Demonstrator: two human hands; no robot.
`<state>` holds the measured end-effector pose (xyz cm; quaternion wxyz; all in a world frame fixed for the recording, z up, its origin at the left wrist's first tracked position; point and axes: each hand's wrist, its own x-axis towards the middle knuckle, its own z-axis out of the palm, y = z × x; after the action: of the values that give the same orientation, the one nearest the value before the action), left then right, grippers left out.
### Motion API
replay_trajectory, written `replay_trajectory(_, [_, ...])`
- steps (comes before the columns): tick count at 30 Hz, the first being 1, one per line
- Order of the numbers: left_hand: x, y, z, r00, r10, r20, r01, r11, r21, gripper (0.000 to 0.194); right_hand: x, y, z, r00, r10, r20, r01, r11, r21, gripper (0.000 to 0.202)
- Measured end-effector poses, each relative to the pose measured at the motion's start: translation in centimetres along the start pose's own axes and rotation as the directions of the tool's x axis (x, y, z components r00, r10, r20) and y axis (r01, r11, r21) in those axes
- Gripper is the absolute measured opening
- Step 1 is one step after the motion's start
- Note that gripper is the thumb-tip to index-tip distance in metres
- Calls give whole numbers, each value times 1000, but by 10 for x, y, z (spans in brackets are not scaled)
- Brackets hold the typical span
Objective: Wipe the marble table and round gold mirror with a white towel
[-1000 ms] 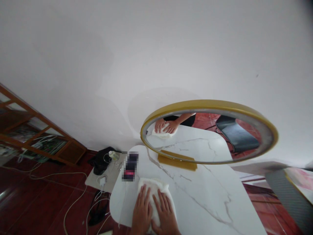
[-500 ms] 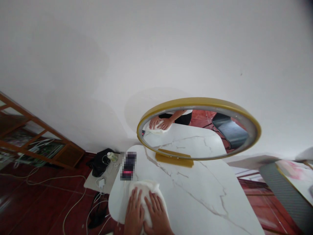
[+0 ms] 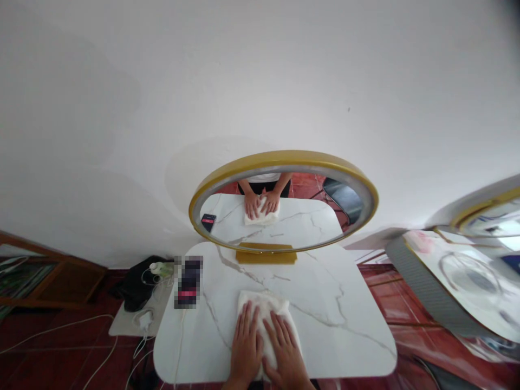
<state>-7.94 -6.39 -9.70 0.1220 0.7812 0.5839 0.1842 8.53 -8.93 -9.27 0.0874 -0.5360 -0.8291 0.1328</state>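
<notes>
Both of my hands lie flat on a folded white cloth (image 3: 263, 298) near the front middle of a white marble-patterned table (image 3: 345, 346). My left hand (image 3: 246, 341) presses on the cloth's left part with its fingers stretched forward. Beside it, my right hand (image 3: 284, 344) rests on the right part, fingers spread a little and thumb angled toward the left hand. Behind the cloth stands a round mirror with a gold frame (image 3: 284, 158) on a gold base (image 3: 266, 255). The mirror reflects the hands and the cloth.
A pixelated phone (image 3: 189, 281) lies at the table's left edge, with a white cable (image 3: 179, 346) running forward. Left of it, a low stand (image 3: 125, 319) holds a black bag (image 3: 136, 284), a bottle (image 3: 160, 269) and a charger. Another table (image 3: 442, 276) stands at right.
My hands and the cloth have moved right, from the table's left end toward its middle. The view has turned right, showing more of the second table.
</notes>
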Motion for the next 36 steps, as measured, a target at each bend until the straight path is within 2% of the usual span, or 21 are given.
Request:
replay_trajectory(5, [12, -2, -4, 1000, 25, -7, -25, 999, -32, 67, 12, 4, -7, 1000, 15, 3, -15, 1000, 9, 81])
replay_trajectory(11, [40, -6, -8, 999, 38, 16, -38, 999, -36, 67, 36, 15, -15, 1000, 21, -16, -21, 1000, -6, 81])
replay_trajectory(23, [86, -8, -6, 1000, -20, -5, 20, 1000, -12, 65, 78, 36, -16, 998, 24, -61, -27, 999, -43, 80])
replay_trajectory(28, [95, -8, -4, 1000, -24, -18, 24, 1000, -4, 66, 86, 42, -16, 998, 20, -59, -23, 999, -45, 81])
replay_trajectory(36, [95, -10, -1, 999, -28, -17, 28, 999, 21, 67, 88, 43, -12, 996, 21, -84, -25, 998, -55, 81])
